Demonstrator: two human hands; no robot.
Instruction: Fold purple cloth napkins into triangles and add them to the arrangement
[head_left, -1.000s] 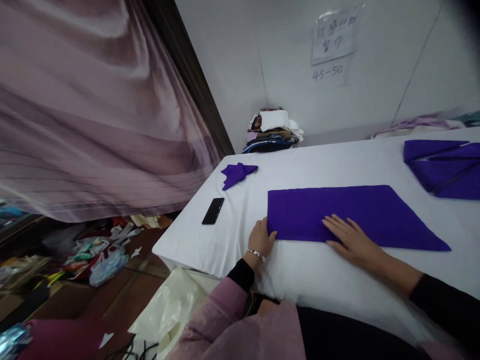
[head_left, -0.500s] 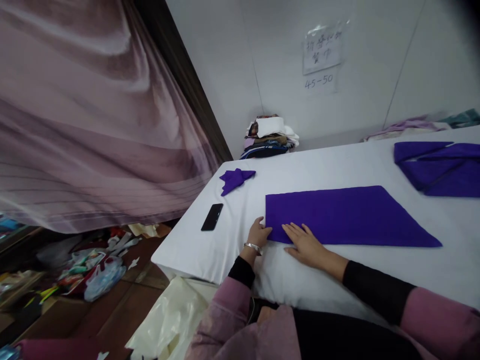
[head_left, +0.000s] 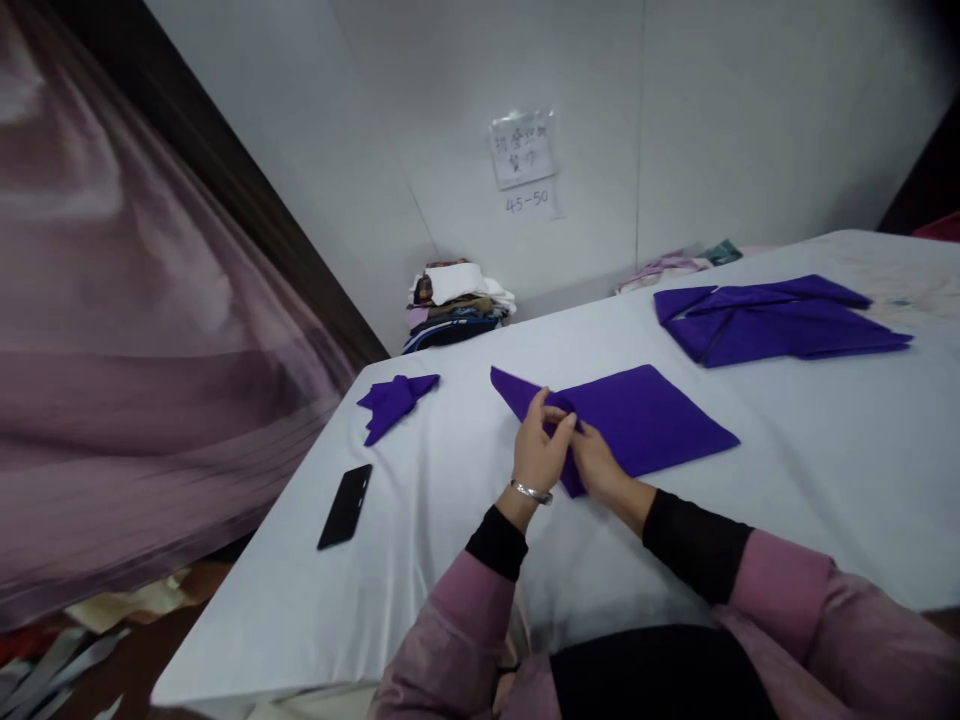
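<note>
A purple cloth napkin (head_left: 645,415) lies on the white-covered table, its left end lifted and turned up under my hands. With fingers closed, my left hand (head_left: 541,445) pinches the raised part near the left edge. Close against it, my right hand (head_left: 596,462) also grips the cloth, its fingertips partly hidden behind the left hand and the fold. The far left corner sticks out beyond my left hand as a point. To the left sits a small folded purple napkin (head_left: 394,402) with several pointed tips.
A black phone (head_left: 345,506) lies near the table's left side. More folded purple napkins (head_left: 780,325) rest at the back right. A stack of clothes (head_left: 457,305) stands by the wall, below a paper sign (head_left: 523,150). A pinkish curtain (head_left: 135,380) hangs at the left.
Both hands have gone from lying on the flat napkin to gripping it. Its left end has been lifted and turned over. The view has swung to the right.
</note>
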